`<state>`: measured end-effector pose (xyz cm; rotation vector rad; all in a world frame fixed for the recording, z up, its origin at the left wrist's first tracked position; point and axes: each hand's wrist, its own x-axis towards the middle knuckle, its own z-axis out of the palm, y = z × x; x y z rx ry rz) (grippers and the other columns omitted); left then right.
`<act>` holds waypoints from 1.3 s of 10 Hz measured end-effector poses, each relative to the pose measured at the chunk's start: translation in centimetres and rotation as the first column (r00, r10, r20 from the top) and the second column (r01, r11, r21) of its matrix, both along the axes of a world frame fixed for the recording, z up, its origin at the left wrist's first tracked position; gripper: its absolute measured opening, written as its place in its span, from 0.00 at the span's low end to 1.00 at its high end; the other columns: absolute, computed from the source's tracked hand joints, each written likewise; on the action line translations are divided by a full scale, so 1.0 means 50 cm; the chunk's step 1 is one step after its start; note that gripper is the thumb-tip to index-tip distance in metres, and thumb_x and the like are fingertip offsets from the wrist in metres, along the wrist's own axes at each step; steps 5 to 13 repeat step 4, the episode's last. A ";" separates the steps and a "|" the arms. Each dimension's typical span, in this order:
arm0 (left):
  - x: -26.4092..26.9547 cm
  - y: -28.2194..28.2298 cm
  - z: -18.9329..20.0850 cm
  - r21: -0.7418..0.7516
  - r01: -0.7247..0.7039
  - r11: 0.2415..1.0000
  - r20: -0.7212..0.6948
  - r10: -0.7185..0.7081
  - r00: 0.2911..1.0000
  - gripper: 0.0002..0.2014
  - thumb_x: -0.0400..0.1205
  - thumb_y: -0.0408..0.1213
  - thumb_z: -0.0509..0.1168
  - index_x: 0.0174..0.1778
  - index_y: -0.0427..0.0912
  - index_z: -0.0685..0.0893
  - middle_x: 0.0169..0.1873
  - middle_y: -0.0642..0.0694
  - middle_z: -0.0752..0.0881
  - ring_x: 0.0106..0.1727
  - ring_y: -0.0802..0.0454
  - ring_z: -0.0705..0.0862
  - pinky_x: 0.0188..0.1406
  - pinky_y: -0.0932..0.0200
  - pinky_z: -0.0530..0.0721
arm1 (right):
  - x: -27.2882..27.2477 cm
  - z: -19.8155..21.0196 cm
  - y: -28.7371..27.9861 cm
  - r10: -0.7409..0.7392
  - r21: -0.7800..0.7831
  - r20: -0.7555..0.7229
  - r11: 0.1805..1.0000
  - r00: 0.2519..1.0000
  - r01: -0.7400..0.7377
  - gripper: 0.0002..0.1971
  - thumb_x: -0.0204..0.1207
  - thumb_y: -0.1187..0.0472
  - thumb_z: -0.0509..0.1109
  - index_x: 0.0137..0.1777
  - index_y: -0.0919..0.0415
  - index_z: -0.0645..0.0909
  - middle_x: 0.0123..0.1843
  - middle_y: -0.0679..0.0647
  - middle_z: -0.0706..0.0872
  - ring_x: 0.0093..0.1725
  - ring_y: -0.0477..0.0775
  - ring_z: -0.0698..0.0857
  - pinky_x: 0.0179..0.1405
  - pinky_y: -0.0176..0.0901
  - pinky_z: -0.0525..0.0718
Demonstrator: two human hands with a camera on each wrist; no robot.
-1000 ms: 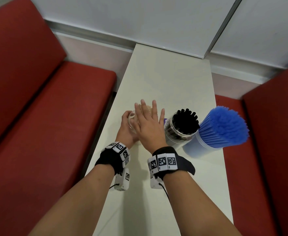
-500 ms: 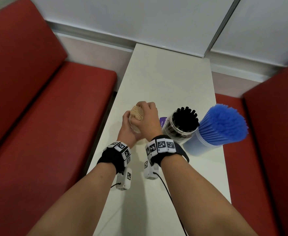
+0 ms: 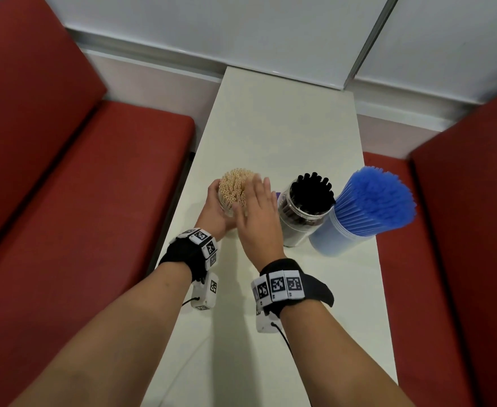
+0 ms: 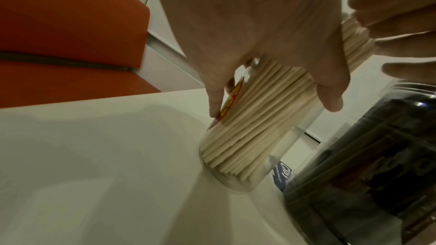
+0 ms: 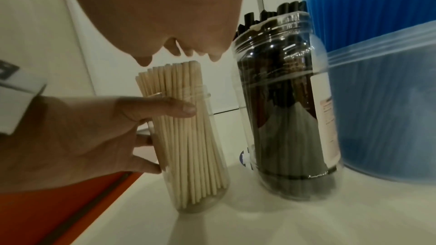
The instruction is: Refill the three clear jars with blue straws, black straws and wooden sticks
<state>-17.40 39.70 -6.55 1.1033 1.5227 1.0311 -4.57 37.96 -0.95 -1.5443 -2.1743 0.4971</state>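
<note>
A narrow clear jar full of wooden sticks stands near the left edge of the white table. My left hand grips this jar, thumb on the near side and fingers round the far side. My right hand is flat with straight fingers, hovering at the right side of the stick tops and holding nothing. To the right stand a clear jar of black straws and a wider jar of blue straws. The left wrist view shows the wooden sticks leaning inside the jar.
Red bench seats flank the table on the left and right. A wall closes the table's far end. A small blue-labelled item lies behind the jars. The black straw jar stands close beside the stick jar.
Half a second ago my right hand was curled round the stick tops. It has let go and now lies flat at their right side. My left hand kept its hold on the jar.
</note>
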 end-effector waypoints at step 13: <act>-0.040 -0.079 0.029 -0.121 0.011 0.993 -0.195 -0.035 0.980 0.50 0.73 0.41 0.82 0.87 0.48 0.59 0.85 0.47 0.63 0.83 0.47 0.65 0.83 0.42 0.67 | 0.060 0.107 -0.024 -0.131 -0.185 -0.434 0.981 0.892 0.054 0.20 0.88 0.60 0.64 0.79 0.56 0.77 0.73 0.52 0.84 0.71 0.47 0.82 0.76 0.43 0.76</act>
